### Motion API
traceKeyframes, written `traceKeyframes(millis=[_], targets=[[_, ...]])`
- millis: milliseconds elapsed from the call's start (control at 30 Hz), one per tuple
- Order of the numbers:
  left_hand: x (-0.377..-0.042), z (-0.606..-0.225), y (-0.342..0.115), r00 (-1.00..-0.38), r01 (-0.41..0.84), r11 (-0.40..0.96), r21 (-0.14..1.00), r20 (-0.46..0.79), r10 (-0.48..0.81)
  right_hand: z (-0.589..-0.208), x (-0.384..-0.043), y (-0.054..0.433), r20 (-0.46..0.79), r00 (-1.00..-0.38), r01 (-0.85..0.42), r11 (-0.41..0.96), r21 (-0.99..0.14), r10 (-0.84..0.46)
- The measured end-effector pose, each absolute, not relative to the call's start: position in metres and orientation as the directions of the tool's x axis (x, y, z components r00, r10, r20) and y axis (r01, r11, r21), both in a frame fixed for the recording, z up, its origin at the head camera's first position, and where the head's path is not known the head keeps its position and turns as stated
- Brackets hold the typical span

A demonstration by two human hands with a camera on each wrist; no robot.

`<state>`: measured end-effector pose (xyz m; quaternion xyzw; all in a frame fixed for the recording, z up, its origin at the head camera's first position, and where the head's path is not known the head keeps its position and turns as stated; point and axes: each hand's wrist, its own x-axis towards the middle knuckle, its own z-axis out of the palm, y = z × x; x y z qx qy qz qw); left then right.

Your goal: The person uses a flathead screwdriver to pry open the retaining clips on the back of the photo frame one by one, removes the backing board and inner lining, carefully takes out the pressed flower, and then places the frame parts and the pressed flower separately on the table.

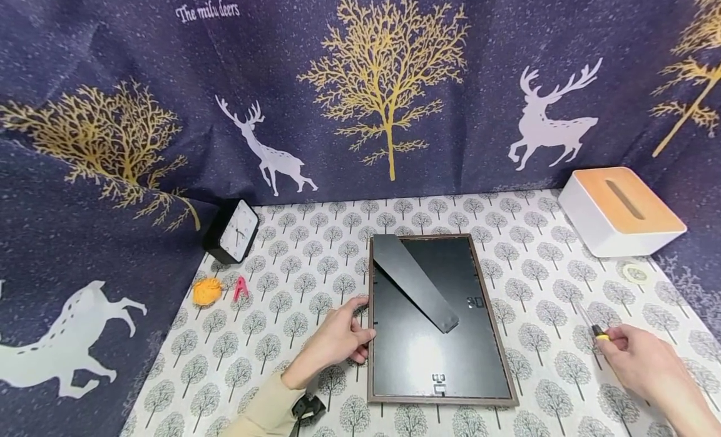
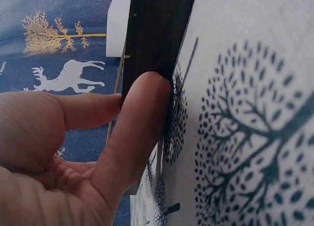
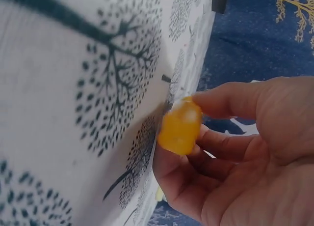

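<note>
A picture frame lies face down on the table, its dark backing up and its easel stand slanting across it. My left hand rests against the frame's left edge. In the left wrist view, the thumb lies along the side of that edge and the index fingertip touches its rim. Well to the right, my right hand pinches a screwdriver by its yellow and black handle, with the thin shaft pointing away. In the right wrist view the yellow handle end sits between the thumb and fingers, just above the cloth.
At the back left stands a black clock, with orange yarn and a pink clip in front of it. A white tissue box occupies the back right, and a pale tape roll lies before it. A dark curtain hangs behind.
</note>
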<state>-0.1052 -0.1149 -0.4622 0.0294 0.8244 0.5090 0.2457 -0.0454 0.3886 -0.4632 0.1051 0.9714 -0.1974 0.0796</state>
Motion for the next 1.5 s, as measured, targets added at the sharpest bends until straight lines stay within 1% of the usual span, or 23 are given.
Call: traceKeyframes(millis=[167, 267, 433, 533, 767, 867, 967, 1100, 1200, 1300, 1367, 1500], targets=[[-0.105, -0.467, -0.117, -0.878, -0.196, 0.475, 0.858, -0.369, 0.304, -0.459, -0.048, 0.378, -0.11, -0.985, 0.165, 0.886, -0.434, 0.129], [-0.106, -0.468, -0.118, -0.878, -0.196, 0.475, 0.858, -0.37, 0.305, -0.454, -0.049, 0.366, -0.093, -0.992, 0.116, 0.862, -0.494, 0.08], [-0.105, -0.469, -0.122, -0.876, -0.201, 0.476, 0.856, -0.375, 0.304, -0.439, -0.057, 0.332, -0.119, -0.993, 0.057, 0.803, -0.593, -0.017], [-0.105, -0.469, -0.123, -0.875, -0.199, 0.481, 0.854, -0.375, 0.304, -0.429, -0.067, 0.307, -0.126, -0.988, 0.009, 0.773, -0.634, -0.091], [-0.11, -0.47, -0.123, -0.87, -0.181, 0.468, 0.865, -0.362, 0.334, -0.414, -0.094, 0.252, -0.043, -0.969, -0.165, 0.769, -0.617, -0.243], [-0.113, -0.469, -0.124, -0.868, -0.181, 0.462, 0.868, -0.362, 0.34, -0.412, -0.104, 0.23, -0.036, -0.948, -0.222, 0.737, -0.639, -0.317], [-0.113, -0.467, -0.123, -0.864, -0.189, 0.457, 0.869, -0.368, 0.342, -0.413, -0.112, 0.21, -0.039, -0.914, -0.285, 0.705, -0.649, -0.405], [-0.114, -0.466, -0.122, -0.86, -0.201, 0.456, 0.867, -0.379, 0.341, -0.418, -0.12, 0.186, -0.101, -0.855, -0.309, 0.656, -0.689, -0.509], [-0.115, -0.466, -0.122, -0.86, -0.202, 0.458, 0.866, -0.381, 0.34, -0.422, -0.124, 0.171, -0.179, -0.81, -0.274, 0.63, -0.727, -0.558], [-0.115, -0.467, -0.122, -0.859, -0.206, 0.457, 0.865, -0.384, 0.339, -0.426, -0.129, 0.16, -0.229, -0.774, -0.253, 0.62, -0.743, -0.59], [-0.116, -0.468, -0.123, -0.858, -0.21, 0.455, 0.865, -0.386, 0.338, -0.429, -0.132, 0.154, -0.238, -0.754, -0.268, 0.617, -0.74, -0.613], [-0.116, -0.468, -0.123, -0.856, -0.22, 0.452, 0.864, -0.393, 0.336, -0.435, -0.139, 0.145, -0.223, -0.733, -0.331, 0.623, -0.708, -0.643]])
